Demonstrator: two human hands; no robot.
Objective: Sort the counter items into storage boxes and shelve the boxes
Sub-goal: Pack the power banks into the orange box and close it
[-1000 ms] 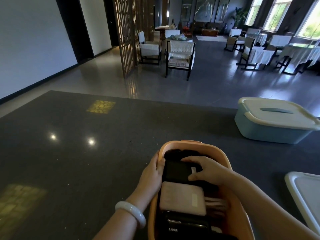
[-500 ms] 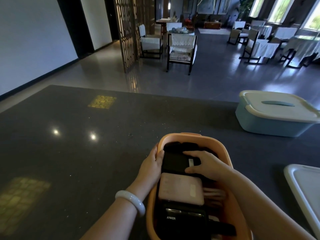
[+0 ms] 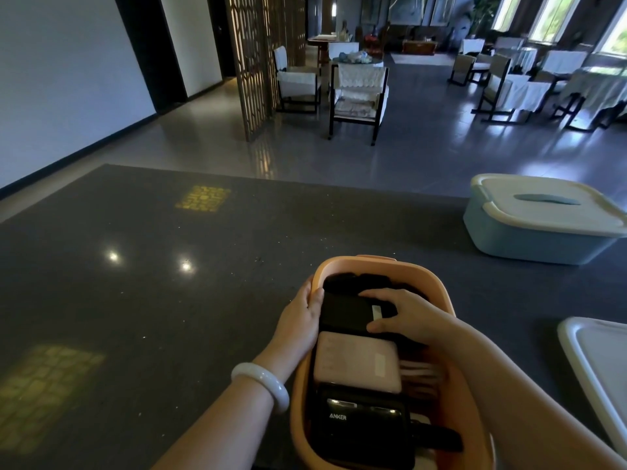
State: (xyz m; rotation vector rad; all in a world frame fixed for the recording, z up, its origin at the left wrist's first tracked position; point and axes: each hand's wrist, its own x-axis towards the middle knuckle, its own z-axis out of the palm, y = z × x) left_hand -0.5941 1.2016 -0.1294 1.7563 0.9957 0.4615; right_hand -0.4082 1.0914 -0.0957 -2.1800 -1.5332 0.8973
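An oval orange storage box of smooth plastic stands on the near edge of the counter, at 6 o'clock in the view, its long axis running from 6 to 12 o'clock, away from the person. Inside, three flat rectangular devices lie in a row along that axis: a black power bank marked ANKER nearest, a matte pink power bank in the middle, and a black device farthest.

The left hand, with a pale bangle on its wrist, grips the box's left rim, fingers outside and thumb hooked over the edge. The right hand lies on the black device, fingers curved over its far edge and thumb at its near edge.

At 2 o'clock stands a pale blue box with a white lid; at 4 o'clock, a loose white lid. The counter is dark, polished, speckled stone reflecting ceiling lights. Beyond it are a glossy grey floor, a wooden lattice screen and white-covered chairs.
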